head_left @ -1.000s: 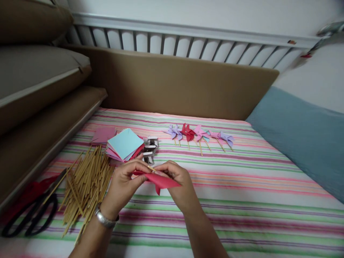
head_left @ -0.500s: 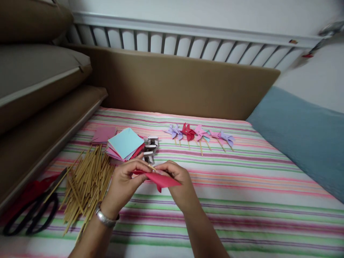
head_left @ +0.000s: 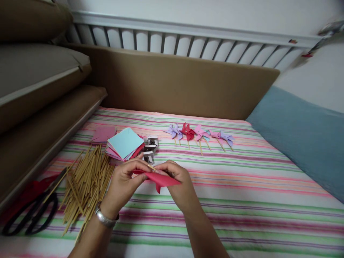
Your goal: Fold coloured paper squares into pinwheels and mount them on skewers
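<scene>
Above the bed's (head_left: pixel 242 200) near-left area, the left hand (head_left: pixel 124 182) and right hand (head_left: pixel 179 181) both pinch a folded red paper (head_left: pixel 161 179) with a thin stick (head_left: pixel 151 167) at its centre. Judging by this, each grip should stay pressed close to the centre so the folded flaps cannot spring apart.

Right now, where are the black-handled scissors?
In the head view, the black-handled scissors lie far left on the striped sheet, beside the pile of wooden sticks.
</scene>
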`<state>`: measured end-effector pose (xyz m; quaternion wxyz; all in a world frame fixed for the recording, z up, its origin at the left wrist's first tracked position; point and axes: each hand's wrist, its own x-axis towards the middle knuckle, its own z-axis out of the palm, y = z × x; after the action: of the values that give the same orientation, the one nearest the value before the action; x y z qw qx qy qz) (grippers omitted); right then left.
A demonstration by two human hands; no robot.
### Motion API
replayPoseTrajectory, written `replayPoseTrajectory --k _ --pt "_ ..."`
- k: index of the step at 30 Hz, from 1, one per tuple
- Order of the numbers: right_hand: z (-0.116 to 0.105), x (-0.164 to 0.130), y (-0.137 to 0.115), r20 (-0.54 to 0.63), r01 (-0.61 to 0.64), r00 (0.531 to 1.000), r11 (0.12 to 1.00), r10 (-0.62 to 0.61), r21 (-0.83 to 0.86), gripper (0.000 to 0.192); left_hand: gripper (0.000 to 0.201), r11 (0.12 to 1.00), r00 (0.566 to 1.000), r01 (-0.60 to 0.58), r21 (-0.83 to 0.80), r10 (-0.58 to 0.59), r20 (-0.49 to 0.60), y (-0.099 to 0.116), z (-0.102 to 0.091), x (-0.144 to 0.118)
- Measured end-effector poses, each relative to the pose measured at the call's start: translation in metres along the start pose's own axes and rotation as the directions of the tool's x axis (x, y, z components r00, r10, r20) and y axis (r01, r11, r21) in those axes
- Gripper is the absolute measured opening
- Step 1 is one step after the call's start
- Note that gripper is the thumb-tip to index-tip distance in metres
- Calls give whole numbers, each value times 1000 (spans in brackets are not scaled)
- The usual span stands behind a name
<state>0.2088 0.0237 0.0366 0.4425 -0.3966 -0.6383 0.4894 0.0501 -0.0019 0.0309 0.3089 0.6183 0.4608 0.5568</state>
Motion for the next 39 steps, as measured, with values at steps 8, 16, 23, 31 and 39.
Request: replayPoseTrajectory --k 8,16,23,31,39 --pt "-1 0 3 -1 23 1000 1000 -23 -19 11 4 1000 1000 11 -6 -11 -8 -1 0 -1" --pt "-1 1 3 0 67 998 996 -68 -50 13 9 999 999 8 -44 -10 -50 6 2 0" --pt "0 0 2 4 108 994 991 -109 -73 14 12 998 999 6 -60 -10 -53 6 1 -1" --pt "2 -2 2 5 106 994 992 -106 -73 15 12 999 998 8 -52 -12 -62 5 1 0" --pt "1 0 2 0 156 988 987 -157 -46 19 12 999 998 7 -51 -10 -65 5 1 -2"
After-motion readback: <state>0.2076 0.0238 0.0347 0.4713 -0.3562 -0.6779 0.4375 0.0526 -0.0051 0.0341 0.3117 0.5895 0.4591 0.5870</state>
